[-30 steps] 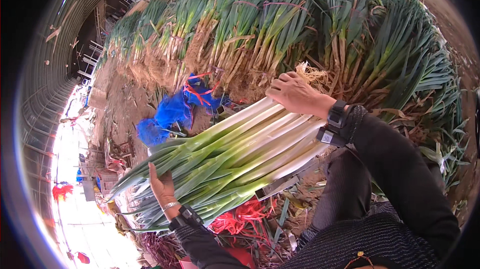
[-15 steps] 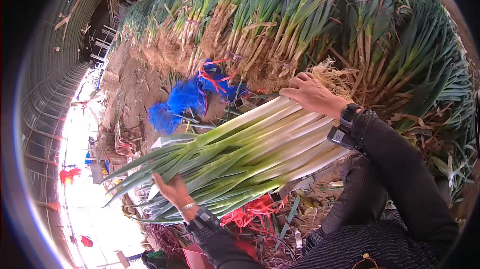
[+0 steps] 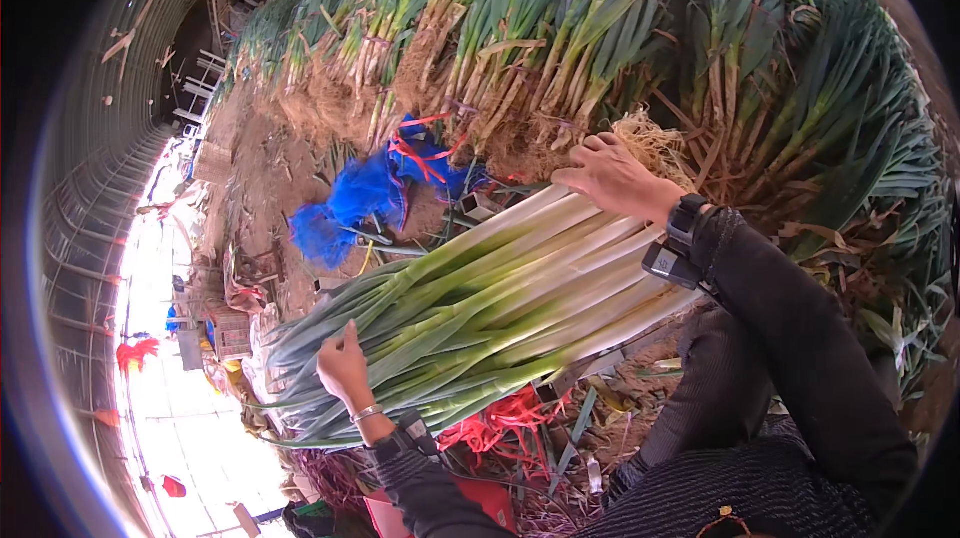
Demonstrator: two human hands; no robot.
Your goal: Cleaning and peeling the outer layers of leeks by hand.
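A broad layer of long green onions [image 3: 500, 303] lies slantwise before me, white shafts to the right and green leaves to the left. My right hand [image 3: 618, 178] is closed over the white ends at the upper edge, close to the pale stringy roots [image 3: 650, 146]. At the leaf end, my left hand [image 3: 345, 370] is closed on the green tops, its fingertips partly lost among the leaves. What supports the onions is mostly hidden beneath them.
Tied bundles of untrimmed green onions [image 3: 590, 48] stand in a long row at the back and right. Blue netting [image 3: 360, 200] lies beyond my onions on the dirt. Red ties [image 3: 505, 420] and a red container [image 3: 480, 500] are near my left forearm.
The leaf tips that stuck out far left are now drawn in. My left hand has shifted slightly up and right along the leaves; my right hand has moved a little left.
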